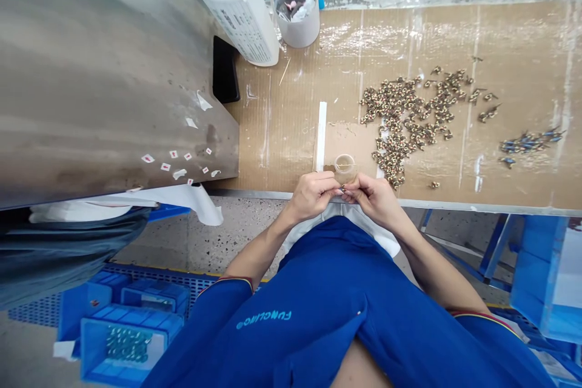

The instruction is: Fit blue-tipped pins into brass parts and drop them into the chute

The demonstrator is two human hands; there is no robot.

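Where the hands meet (head view, just below centre of frame): left hand (313, 195) and right hand (376, 199) have fingertips together, both pinched on a small part (343, 188) at the near edge of the cardboard worktop (277, 139); fingers cover most of it.
Step in hand: looks like close fingertip work on one single piece; cannot tell if it is being fitted, wiped or coated.
Small cup: just above the fingertips, near centre, clear rim (336, 163), thin stick (346, 165) inside or across it; contents too small to tell.
Brassy pile (402, 94): right of centre, loose heap, nearest pieces close to the right hand; probably same kind as the pinched piece, not certain.
Blue-tipped pieces (527, 143): far right, well apart from the pile; maybe a separate batch, guess only.
Lone piece (435, 185): lower right of worktop, between pile and near edge.
White strip (322, 133): left of the cup, running up the frame.
Upper left of worktop: white bottle (248, 27) beside a round tub (297, 31); toothpick (284, 71) below them.
Next move calls for: steady pinch from both sides, then a clean release clear of the cup; main risk, dropping the tiny piece over the edge.
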